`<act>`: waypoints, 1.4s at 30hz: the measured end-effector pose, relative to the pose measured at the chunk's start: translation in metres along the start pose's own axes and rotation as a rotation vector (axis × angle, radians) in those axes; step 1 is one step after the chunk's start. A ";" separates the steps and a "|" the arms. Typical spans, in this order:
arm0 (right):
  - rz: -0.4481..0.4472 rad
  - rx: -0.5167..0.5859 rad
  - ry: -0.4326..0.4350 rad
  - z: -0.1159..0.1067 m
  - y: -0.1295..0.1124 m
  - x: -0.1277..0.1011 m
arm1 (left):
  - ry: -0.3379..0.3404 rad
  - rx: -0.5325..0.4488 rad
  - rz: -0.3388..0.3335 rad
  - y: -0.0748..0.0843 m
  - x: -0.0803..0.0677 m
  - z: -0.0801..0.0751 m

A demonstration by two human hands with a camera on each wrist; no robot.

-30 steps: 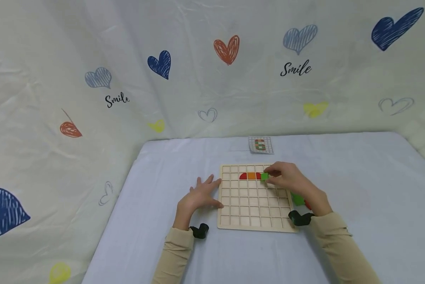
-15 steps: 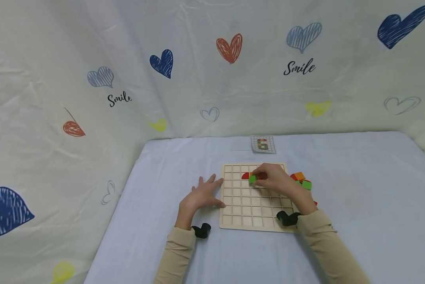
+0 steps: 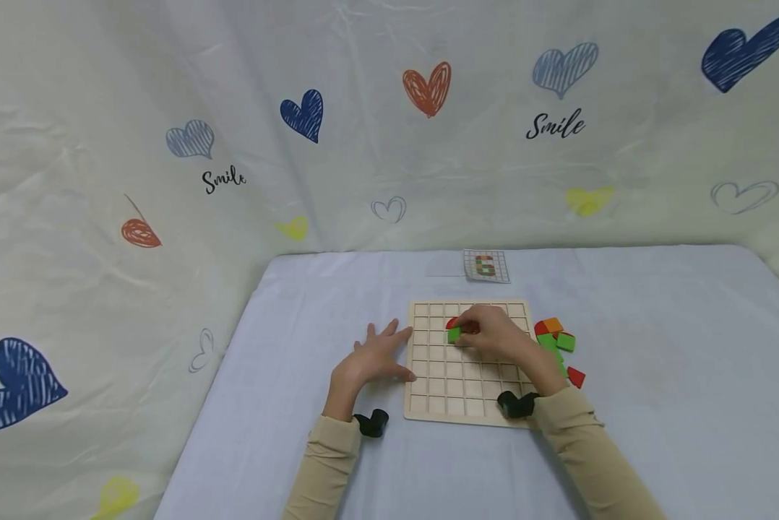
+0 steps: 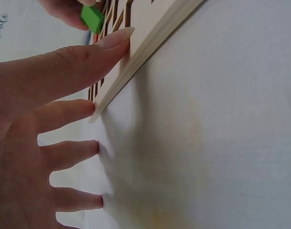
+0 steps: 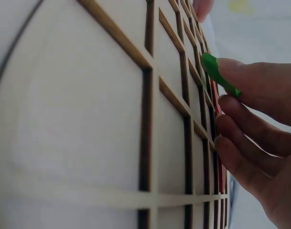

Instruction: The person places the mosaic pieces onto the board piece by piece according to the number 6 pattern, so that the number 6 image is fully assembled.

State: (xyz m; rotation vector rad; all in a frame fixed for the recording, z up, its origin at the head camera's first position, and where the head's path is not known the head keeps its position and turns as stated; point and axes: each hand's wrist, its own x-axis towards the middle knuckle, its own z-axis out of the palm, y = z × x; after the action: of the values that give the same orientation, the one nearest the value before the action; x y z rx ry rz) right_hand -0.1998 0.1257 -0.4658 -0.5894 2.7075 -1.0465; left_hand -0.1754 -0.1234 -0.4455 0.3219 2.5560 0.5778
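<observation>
Wooden grid board (image 3: 467, 390), green tile (image 3: 454, 334) pinched in right hand (image 3: 493, 336) fingertips above it.

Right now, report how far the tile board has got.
Barely started: one red tile shows in the wooden grid board. In hand: the right hand pinches a green tile over the board; the left hand steadies its edge. Left: loose tiles beside it, most cells bare.
</observation>
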 end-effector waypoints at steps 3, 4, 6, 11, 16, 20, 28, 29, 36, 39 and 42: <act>-0.014 -0.015 0.000 0.002 0.000 0.002 | 0.000 0.006 0.001 0.001 0.000 0.000; -0.019 -0.022 0.001 0.003 0.000 0.003 | 0.000 0.007 0.001 0.001 0.000 -0.001; -0.022 -0.034 0.008 0.005 0.000 0.004 | -0.001 0.009 0.004 0.001 -0.001 -0.001; -0.030 -0.053 0.020 0.008 0.000 0.004 | -0.002 0.009 0.002 0.001 -0.001 -0.002; -0.003 -0.058 0.020 0.009 -0.001 0.004 | -0.003 0.005 -0.002 0.001 -0.001 -0.001; 0.007 -0.067 0.017 0.008 -0.003 0.003 | -0.003 0.000 -0.006 0.001 0.000 -0.001; 0.007 -0.075 -0.002 -0.002 -0.007 -0.005 | 0.001 0.004 -0.003 0.000 0.001 0.000; 0.006 -0.085 0.003 -0.004 -0.006 -0.006 | 0.001 0.002 -0.002 0.000 0.001 0.000; -0.014 -0.157 0.053 -0.019 0.005 -0.020 | 0.011 -0.008 0.001 0.002 0.000 -0.001; -0.016 -0.169 0.055 -0.026 0.013 -0.027 | 0.009 -0.006 -0.007 0.002 0.000 0.000; -0.008 -0.172 0.055 -0.034 0.021 -0.034 | 0.006 -0.007 -0.009 0.002 -0.001 0.000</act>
State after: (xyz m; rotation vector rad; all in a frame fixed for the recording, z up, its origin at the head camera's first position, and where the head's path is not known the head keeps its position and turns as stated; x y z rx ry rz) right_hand -0.1855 0.1753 -0.4544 -0.6077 2.8652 -0.8489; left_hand -0.1745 -0.1221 -0.4446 0.3072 2.5595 0.5848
